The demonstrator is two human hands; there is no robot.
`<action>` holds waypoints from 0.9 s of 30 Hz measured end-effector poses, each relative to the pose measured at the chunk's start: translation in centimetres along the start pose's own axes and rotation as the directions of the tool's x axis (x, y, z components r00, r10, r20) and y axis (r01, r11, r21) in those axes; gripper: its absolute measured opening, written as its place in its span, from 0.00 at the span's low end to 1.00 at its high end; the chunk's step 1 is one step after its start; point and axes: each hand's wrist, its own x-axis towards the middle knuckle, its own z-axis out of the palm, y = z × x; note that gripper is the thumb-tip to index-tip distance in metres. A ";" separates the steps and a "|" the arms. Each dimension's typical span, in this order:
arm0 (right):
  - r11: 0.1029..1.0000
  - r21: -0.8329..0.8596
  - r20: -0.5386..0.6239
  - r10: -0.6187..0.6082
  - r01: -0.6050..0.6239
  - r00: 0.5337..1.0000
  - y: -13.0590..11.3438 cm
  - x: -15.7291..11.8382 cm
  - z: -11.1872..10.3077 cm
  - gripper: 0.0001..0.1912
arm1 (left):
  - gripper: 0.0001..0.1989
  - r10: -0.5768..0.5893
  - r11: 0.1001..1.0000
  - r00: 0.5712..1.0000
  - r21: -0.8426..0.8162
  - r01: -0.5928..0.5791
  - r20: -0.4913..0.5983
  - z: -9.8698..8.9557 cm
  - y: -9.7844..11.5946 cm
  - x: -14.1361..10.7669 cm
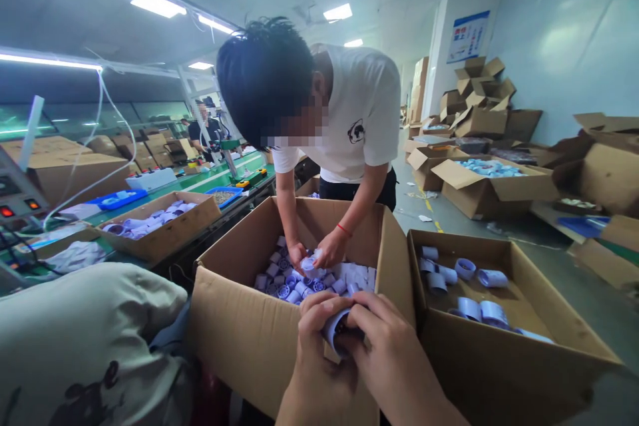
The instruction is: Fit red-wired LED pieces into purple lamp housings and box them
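In front of me, at the near edge of a large cardboard box [239, 319], a short pale plastic cylinder [331, 327] is held up between both hands. My left hand [319, 353] wraps round its left side. With thumb and fingers bent at its open end, my right hand [387, 346] grips the other side; the fingertips partly hide the dark inside. Inside the box lie several similar pale plastic parts [294, 287]. Across the box a person in a white shirt bends over, and that person's hands [319, 254] hold another pale part.
On the right stands a shallower box [564, 313] with several cylinders. A green conveyor bench [200, 180] on the left carries a carton [164, 239] of pale parts. Behind, cartons [479, 193] are piled along the wall. Grey-green fabric [74, 333] fills the lower left.
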 end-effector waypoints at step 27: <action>0.762 0.647 0.033 -0.035 0.005 0.999 2.2 -1.1 -0.2 0.39 | 0.27 -0.289 0.938 0.954 -0.178 0.298 0.075 -1.5 -2.7 0.4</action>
